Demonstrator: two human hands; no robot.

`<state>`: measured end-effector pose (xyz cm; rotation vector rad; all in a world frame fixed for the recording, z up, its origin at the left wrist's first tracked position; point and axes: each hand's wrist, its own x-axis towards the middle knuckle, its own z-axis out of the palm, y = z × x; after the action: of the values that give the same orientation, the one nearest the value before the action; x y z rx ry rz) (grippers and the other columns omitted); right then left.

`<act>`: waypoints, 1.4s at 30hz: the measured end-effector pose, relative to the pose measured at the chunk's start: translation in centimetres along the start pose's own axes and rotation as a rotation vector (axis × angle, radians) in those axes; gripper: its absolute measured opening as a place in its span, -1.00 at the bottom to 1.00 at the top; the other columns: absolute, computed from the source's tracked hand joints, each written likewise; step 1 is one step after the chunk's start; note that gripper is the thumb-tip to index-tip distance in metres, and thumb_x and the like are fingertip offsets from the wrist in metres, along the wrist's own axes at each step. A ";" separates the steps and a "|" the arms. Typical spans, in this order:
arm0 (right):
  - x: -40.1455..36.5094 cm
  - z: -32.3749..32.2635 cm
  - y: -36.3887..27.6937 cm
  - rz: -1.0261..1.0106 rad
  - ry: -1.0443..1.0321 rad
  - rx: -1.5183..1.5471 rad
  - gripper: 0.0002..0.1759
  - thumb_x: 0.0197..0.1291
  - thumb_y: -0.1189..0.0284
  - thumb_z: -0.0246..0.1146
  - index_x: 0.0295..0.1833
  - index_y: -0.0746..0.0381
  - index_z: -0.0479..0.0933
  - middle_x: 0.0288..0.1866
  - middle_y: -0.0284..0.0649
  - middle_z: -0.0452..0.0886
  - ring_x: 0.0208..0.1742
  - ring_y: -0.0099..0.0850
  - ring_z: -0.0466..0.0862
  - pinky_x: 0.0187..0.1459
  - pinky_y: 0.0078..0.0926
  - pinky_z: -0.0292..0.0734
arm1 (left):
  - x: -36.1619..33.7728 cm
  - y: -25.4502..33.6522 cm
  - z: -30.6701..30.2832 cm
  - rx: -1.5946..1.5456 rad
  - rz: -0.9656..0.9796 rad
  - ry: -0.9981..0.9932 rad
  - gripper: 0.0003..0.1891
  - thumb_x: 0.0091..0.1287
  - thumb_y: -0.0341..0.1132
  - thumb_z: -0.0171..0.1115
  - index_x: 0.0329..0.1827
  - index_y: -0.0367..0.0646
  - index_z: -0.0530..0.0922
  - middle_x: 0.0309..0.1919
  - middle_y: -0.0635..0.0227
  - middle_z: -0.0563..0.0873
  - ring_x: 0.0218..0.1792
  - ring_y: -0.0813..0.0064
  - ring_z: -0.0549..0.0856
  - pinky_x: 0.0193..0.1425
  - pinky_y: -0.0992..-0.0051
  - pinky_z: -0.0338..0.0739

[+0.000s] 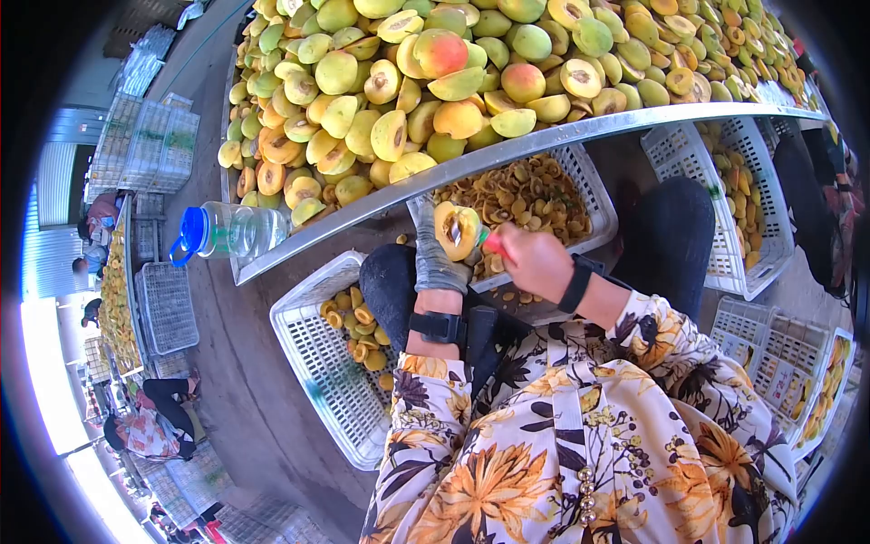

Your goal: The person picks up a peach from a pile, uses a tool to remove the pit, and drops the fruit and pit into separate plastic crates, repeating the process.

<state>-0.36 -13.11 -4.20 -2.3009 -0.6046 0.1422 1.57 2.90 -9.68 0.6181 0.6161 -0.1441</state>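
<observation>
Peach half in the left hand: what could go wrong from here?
The pitting tool in the right hand works right against the left hand gripping the peach half; a slip could jab that gloved hand.
The water bottle lies on its side at the table rim and might roll off toward the white crate below.

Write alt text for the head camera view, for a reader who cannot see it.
A gloved left hand holds a halved yellow fruit while the right hand presses a small tool to it. Above, a metal table is heaped with fruit halves; white crates below hold cut pieces.
</observation>
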 end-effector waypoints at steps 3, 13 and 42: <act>1.1 -0.9 1.6 0.215 0.230 0.357 -0.78 -0.02 0.51 0.19 -0.24 0.34 0.38 -0.57 -0.09 0.49 -0.61 -0.26 0.52 -0.51 -0.44 0.44 | -0.3 -0.3 0.4 -0.033 0.049 0.106 -0.52 0.23 0.16 -0.01 -0.12 -0.08 0.47 -0.30 0.38 0.60 -0.32 0.39 0.61 -0.32 0.39 0.57; -0.5 0.8 0.8 0.125 -0.068 0.135 -0.71 -0.05 0.43 0.24 -0.33 0.38 0.32 -0.52 0.14 0.48 -0.39 0.07 0.53 -0.38 -0.18 0.42 | 0.5 -0.5 -0.5 -0.003 0.279 -0.217 -0.72 0.34 -0.18 -0.04 -0.05 -0.17 0.43 -0.21 0.34 0.58 -0.15 0.44 0.57 -0.04 0.44 0.49; 0.7 -1.3 -2.6 0.494 -0.606 0.291 -0.77 -0.09 0.61 0.12 -0.25 0.46 0.33 -0.60 -0.02 0.50 -0.68 -0.23 0.53 -0.64 -0.35 0.43 | 1.2 -1.6 -1.6 0.161 0.231 -0.035 -0.76 0.15 -0.36 0.24 -0.18 -0.32 0.55 -0.33 0.24 0.64 -0.33 0.38 0.64 -0.26 0.42 0.59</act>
<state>-0.36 -12.00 -1.40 -2.0604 -0.2582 1.1134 1.31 2.61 -12.19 0.8361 0.4979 0.0127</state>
